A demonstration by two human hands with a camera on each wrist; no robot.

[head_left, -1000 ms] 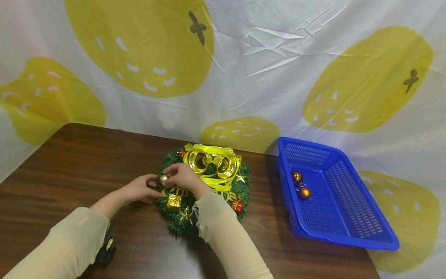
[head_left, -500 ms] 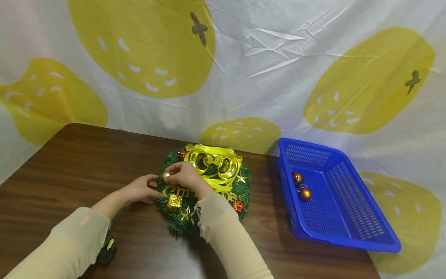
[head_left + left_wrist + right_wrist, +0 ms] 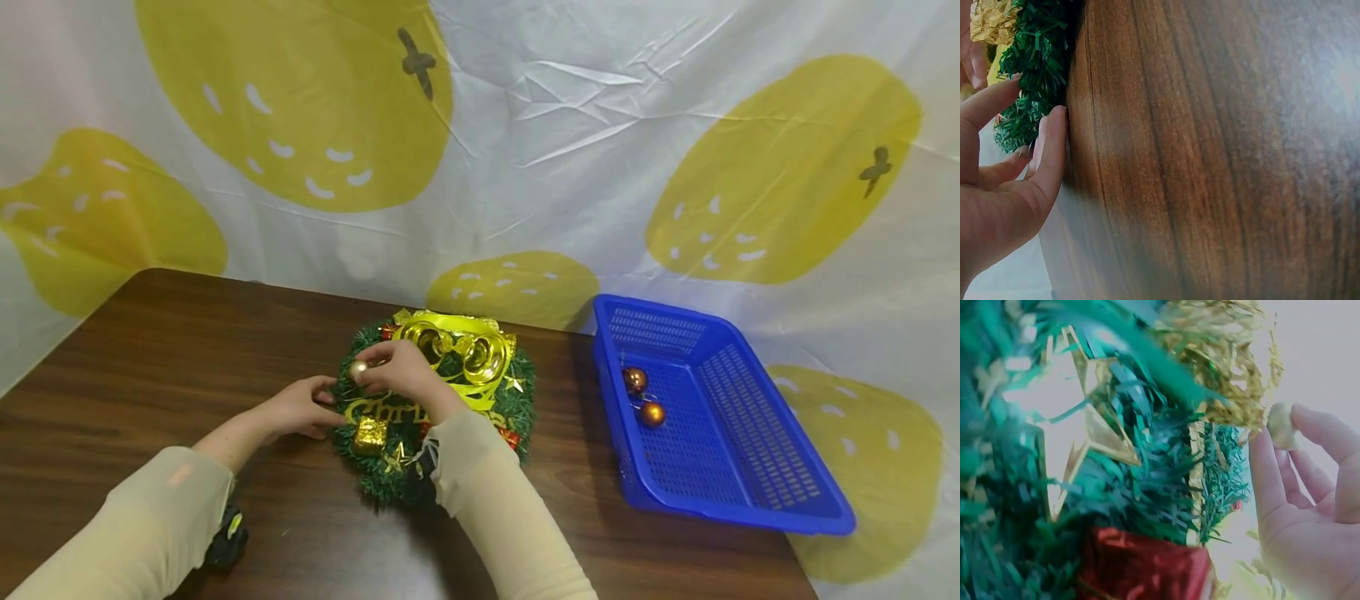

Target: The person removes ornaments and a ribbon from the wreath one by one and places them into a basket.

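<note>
A green Christmas wreath (image 3: 517, 412) lies on the table, decked with gold bells (image 3: 483, 357), a yellow ribbon, gold stars (image 3: 397, 457), gold lettering and a gold foil gift box (image 3: 370, 435). My right hand (image 3: 405, 371) pinches a small pale-gold ball ornament (image 3: 358, 367) between thumb and fingertips, over the wreath's left side. The right wrist view shows that ball (image 3: 1282, 427) beside crinkled gold foil. At the wreath's left edge my left hand (image 3: 294, 407) rests with loosely spread thumb and fingers touching the greenery (image 3: 1035, 56). The right forearm hides the wreath's lower middle.
A blue plastic basket (image 3: 712, 517) stands on the right side of the table, with two copper-orange ball ornaments (image 3: 652, 414) inside. Dark wooden tabletop (image 3: 187, 358) extends left of the wreath. Behind hangs a white cloth (image 3: 525, 167) printed with yellow fruit.
My right hand has shifted slightly up and away along the wreath's left side, with the gold ball in its fingers. The left hand has stayed at the wreath's edge.
</note>
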